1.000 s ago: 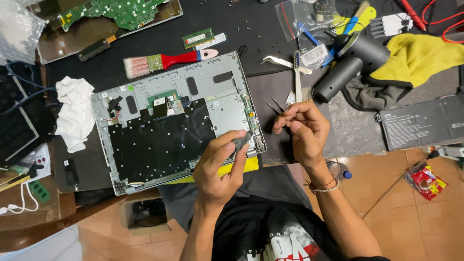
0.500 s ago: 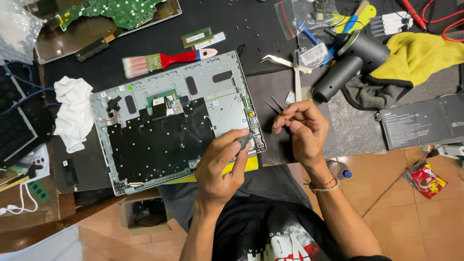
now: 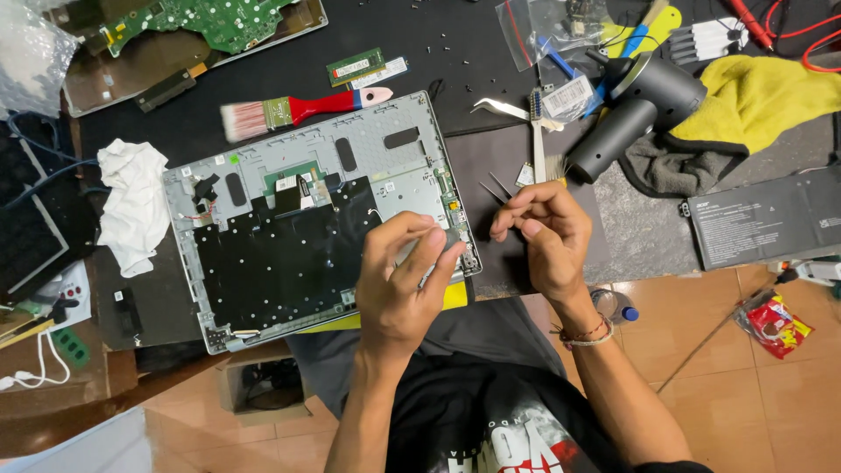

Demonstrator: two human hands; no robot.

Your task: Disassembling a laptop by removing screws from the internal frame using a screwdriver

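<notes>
A crowded tabletop. The open laptop base fills the middle near the front edge. Behind it, a red-handled brush and memory sticks narrow the bare dark strip. Toward the right edge, a black blower, yellow cloth and flat battery block passage. A white rag crowds the left side. Open dark mat remains just right of the laptop base.

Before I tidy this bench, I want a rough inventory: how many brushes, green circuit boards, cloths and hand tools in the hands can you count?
Red-handled flat paintbrush: 1
Green circuit boards, large motherboard and small memory stick: 2
Cloths, crumpled white, yellow, grey: 3
Thin black tweezers in the right hand: 1
Total: 7
The left hand rests on the silver laptop chassis.
</notes>
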